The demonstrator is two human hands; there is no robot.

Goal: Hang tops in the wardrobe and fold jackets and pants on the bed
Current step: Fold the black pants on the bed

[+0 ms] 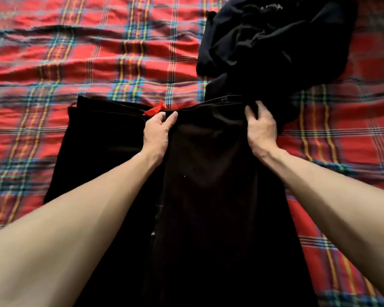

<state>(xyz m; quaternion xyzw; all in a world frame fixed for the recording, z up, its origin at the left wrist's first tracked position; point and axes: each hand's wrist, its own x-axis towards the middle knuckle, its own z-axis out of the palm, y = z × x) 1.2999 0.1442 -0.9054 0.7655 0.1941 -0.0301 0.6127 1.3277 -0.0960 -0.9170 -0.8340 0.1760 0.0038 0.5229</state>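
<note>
Pants [208,185] are lying lengthwise on the bed [87,52], legs toward the person, waistband at the far end. L hand [159,131] & R hand [261,127] are both gripping that waistband, R nearer the black heap [275,41] beyond.

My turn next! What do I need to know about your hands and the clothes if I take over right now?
The left hand grips the dark pants at the waistband, just below a red tag.
The right hand grips the waistband further right.
The pants lie spread on the plaid bedspread; the fold looks started but not finished.
Left to do: finish folding them, then sort the black clothes pile at the far right. No wardrobe is in view.
</note>
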